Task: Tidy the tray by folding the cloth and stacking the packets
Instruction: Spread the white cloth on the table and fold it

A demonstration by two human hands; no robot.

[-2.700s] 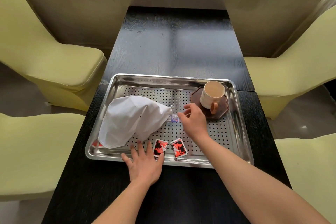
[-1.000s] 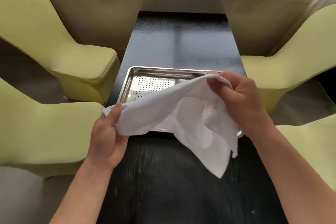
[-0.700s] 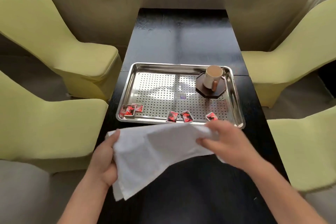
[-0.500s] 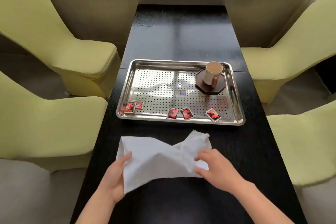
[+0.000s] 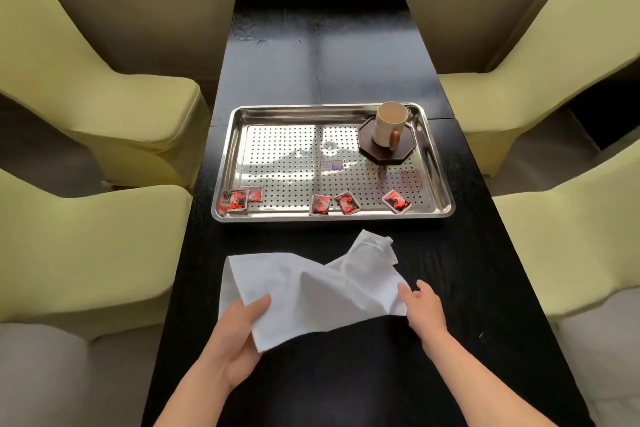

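Observation:
A crumpled white cloth (image 5: 311, 284) lies on the black table in front of the steel tray (image 5: 438, 163). My left hand (image 5: 239, 340) pinches the cloth's near left corner between thumb and fingers. My right hand (image 5: 424, 310) touches the cloth's right edge, its fingers partly under the fabric; the grip is not clear. Several red and black packets lie along the tray's near edge: overlapping ones at the left (image 5: 239, 199), two in the middle (image 5: 332, 204) and one at the right (image 5: 396, 201).
A cream mug (image 5: 389, 123) stands on a dark octagonal coaster (image 5: 405, 154) in the tray's far right corner. Yellow-green chairs (image 5: 86, 80) flank the narrow black table (image 5: 322, 52) on both sides. A wall ledge closes off the far end.
The cloth was lifted off the tray, held up between both hands, then lowered onto the table in front of the tray. The packets it covered now show.

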